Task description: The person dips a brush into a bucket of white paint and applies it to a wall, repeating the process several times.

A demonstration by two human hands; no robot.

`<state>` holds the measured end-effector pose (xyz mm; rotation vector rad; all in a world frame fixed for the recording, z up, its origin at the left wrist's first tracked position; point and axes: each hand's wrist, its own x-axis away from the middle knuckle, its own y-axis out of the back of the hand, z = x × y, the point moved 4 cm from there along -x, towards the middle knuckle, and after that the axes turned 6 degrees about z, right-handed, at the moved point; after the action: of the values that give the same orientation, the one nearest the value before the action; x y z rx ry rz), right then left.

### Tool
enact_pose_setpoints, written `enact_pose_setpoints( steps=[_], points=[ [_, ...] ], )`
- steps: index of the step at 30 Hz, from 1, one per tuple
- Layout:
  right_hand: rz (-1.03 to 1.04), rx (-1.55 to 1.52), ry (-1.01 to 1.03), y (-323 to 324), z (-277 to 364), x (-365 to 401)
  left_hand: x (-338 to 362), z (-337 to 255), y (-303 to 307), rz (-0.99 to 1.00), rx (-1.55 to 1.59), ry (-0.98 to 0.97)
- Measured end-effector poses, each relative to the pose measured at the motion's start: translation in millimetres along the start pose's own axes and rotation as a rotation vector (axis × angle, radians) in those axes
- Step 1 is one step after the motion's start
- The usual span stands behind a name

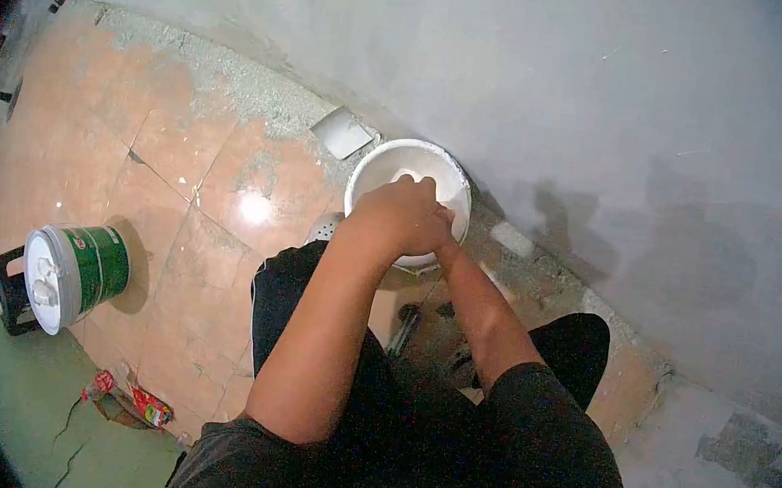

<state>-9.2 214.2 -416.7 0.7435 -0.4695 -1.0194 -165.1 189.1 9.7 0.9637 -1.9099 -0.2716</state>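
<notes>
A round white tub (357,176) stands on the tiled floor (164,286), at the edge that runs along the grey wall (564,81). White stuff (406,175) shows inside it. The 2 bare hands of the person bent over it meet above the tub. The left hand (397,214) lies over part of the right hand (441,229), its fingers curled down over the tub's opening and close together; I can't see their tips, nor whether they pinch anything. The right hand's fingers are mostly hidden, so I can't tell how they are set or what they hold.

Just beside the tub, on the side away from the person, 1 flat metal plate (343,133) lies near the floor's wall edge. On the tub's other side, 1 pale block (512,239) lies along that same edge. 1 grey shoe with holes (323,227) shows near the left forearm. Well apart, towards the floor's left edge, is 1 green bucket (102,267) with white lumps on its white top, and 1 black object (11,297) is beside it. Nearer the lower left corner lies 1 red packet (151,407).
</notes>
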Motion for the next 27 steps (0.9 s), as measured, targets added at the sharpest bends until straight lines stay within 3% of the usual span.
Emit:
enact_pose_setpoints(
  steps=[2, 3, 6, 7, 8, 10, 11, 12, 14, 17, 20, 21, 22, 24, 27],
  points=[
    [-0.033, 0.053, -0.113, 45, 50, -3, -4, 3, -2, -0.008, -0.005, 0.014],
    [0.124, 0.087, -0.152, 58, 65, -4, 3, -1, 3, 0.000, 0.015, 0.026],
    [0.097, 0.158, -0.217, 51, 44, -5, 0, -2, 2, -0.008, -0.002, 0.042],
    [0.248, 0.129, -0.277, 60, 32, -5, -9, 1, -2, -0.003, -0.047, 0.030],
    [0.242, 0.127, -0.275, 67, 34, -7, -12, 2, -3, -0.005, -0.052, 0.028],
    [-0.023, 0.121, 0.020, 100, 65, -12, -12, 1, -3, 0.030, -0.086, 0.021],
    [0.201, 0.188, -0.131, 111, 69, -22, -9, -3, -1, 0.012, -0.068, 0.035],
    [0.202, 0.251, -0.196, 122, 73, -30, -13, -3, -3, 0.008, -0.073, 0.029],
    [0.065, 0.135, -0.239, 161, 97, -32, -25, 0, -7, 0.015, -0.088, 0.002],
    [0.084, -0.025, -0.391, 202, 106, -34, -26, -5, -5, -0.002, -0.093, -0.030],
    [-0.017, -0.209, -0.525, 206, 86, -20, -20, -12, -3, -0.014, -0.128, -0.050],
    [0.167, -0.205, -0.498, 212, 97, -12, -20, -11, -2, -0.001, -0.141, -0.054],
    [0.158, -0.200, -0.496, 219, 108, -2, -15, -13, -1, 0.011, -0.153, -0.058],
    [0.556, -0.436, -0.861, 205, 124, 38, -10, -11, -1, -0.004, -0.141, -0.052],
    [0.499, -0.674, -0.846, 157, 102, 78, -22, 3, -8, 0.020, -0.181, -0.046]
  ],
)
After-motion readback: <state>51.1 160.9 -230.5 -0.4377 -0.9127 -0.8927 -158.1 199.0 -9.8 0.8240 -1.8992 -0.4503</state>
